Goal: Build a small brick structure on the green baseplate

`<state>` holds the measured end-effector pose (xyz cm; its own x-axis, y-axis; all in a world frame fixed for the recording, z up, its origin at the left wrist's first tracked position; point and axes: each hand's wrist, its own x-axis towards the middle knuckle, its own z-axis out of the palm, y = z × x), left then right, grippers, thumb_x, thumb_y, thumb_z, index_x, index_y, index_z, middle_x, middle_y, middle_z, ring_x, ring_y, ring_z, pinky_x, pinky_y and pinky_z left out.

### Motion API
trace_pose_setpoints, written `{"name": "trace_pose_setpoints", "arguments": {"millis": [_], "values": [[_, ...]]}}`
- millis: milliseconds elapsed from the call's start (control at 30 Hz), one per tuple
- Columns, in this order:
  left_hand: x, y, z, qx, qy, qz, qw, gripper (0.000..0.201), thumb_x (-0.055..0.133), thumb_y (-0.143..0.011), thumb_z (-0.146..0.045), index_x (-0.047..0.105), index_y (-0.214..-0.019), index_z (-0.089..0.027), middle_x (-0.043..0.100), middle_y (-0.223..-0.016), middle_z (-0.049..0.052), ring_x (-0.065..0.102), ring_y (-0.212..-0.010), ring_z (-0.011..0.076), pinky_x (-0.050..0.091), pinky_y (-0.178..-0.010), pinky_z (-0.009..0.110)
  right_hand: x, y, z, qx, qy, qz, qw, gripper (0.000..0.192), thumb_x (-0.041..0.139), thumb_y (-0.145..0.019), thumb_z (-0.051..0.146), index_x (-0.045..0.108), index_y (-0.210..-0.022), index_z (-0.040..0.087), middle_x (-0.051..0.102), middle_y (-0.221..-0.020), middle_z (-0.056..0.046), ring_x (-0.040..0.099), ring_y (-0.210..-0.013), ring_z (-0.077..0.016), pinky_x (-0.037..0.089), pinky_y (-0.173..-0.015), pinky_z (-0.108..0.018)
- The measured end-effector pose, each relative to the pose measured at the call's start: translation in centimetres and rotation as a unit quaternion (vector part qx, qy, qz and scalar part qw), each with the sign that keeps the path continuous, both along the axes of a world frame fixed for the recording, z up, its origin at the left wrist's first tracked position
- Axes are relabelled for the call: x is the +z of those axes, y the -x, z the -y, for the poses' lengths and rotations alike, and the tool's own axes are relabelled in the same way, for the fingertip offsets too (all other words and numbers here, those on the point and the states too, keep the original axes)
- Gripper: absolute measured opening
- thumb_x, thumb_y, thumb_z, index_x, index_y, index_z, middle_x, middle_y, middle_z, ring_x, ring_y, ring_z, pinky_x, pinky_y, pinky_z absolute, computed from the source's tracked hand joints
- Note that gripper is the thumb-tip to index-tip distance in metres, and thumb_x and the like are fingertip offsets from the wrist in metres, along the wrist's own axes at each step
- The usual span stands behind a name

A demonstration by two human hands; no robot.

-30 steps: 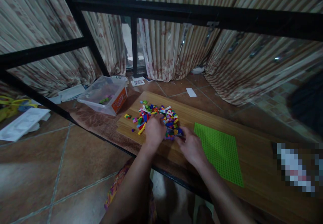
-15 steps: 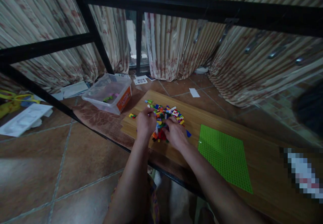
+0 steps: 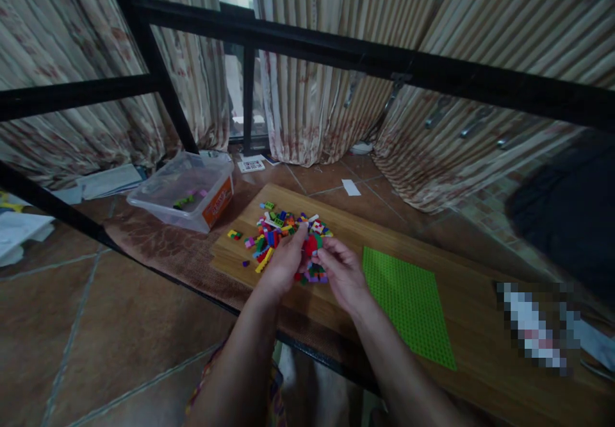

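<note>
Red toy bricks (image 3: 311,245) with a bit of green on the right side are held up between my two hands, over the near side of the brick pile. My left hand (image 3: 282,265) is closed around them from the left, thumb up. From the right, the fingertips of my right hand (image 3: 344,274) pinch the same bunch; exactly which piece they grip is too small to tell. The pile of mixed coloured bricks (image 3: 270,238) spreads on a wooden board (image 3: 336,215), partly hidden by my hands. Right of my hands lies a green studded baseplate (image 3: 403,305).
A clear plastic tub (image 3: 177,212) with an orange label and a few pieces inside stands left of the board. Black metal bars (image 3: 307,39) cross in front of the curtains (image 3: 307,106). A blurred pale object (image 3: 531,331) lies at the board's right.
My hands were down in the pile and apart; now they are together, holding red bricks above it. More of the pile's left part shows. The view has shifted slightly right.
</note>
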<state>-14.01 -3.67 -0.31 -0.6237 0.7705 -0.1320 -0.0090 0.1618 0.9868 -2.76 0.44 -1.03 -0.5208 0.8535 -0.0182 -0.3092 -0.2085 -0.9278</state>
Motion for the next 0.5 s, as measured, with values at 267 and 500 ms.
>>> {"name": "trace_pose_setpoints", "arguments": {"millis": [267,500], "values": [[-0.6,-0.7,-0.9,-0.007,-0.065,-0.07,0.995,0.026,0.047,-0.087,-0.035,0.055,-0.071,-0.017,0.053,-0.061,-0.003,0.049,-0.057,0.0099,0.039,-0.055,0.021,0.3,-0.5,0.2,-0.001,-0.03,0.063,0.998,0.03,0.069,-0.076,0.042,0.07,-0.101,0.024,0.066,-0.079,0.001,0.061,-0.065,-0.0117,0.052,-0.058,-0.024],[0.2,-1.7,-0.8,-0.006,-0.033,-0.108,0.994,0.024,0.039,-0.093,-0.035,0.047,-0.076,-0.021,0.054,-0.059,-0.003,0.051,-0.048,0.0108,0.036,-0.046,0.021,1.0,0.8,0.9,-0.042,0.052,-0.015,0.998,0.019,0.073,-0.073,0.035,0.074,-0.087,0.022,0.07,-0.075,0.001,0.059,-0.061,-0.0091,0.047,-0.054,-0.019]]}}
